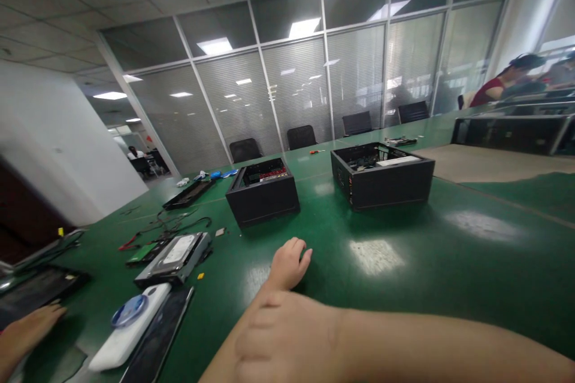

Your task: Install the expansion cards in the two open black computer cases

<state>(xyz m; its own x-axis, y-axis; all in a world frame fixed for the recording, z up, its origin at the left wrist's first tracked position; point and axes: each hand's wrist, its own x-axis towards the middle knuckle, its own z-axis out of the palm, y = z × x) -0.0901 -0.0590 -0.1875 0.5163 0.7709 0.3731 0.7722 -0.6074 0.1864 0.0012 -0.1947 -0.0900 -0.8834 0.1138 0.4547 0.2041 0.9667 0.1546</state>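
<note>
My left hand rests on the green table near the middle, its fingers loosely bent, the thumb apart and nothing seen in it. Across the lower middle, my right hand lies over my left forearm, with its fingers curled round it. Beyond my hands stands a black computer case, open at the top, with red parts inside. Farther right is a second open black case. Left of my hands, a grey metal drive unit sits beside a small yellow piece.
A white phone and a dark flat device lie at the lower left. Another person's hand is at the far left edge. Cables and a black tray lie farther back. A large black case stands at right.
</note>
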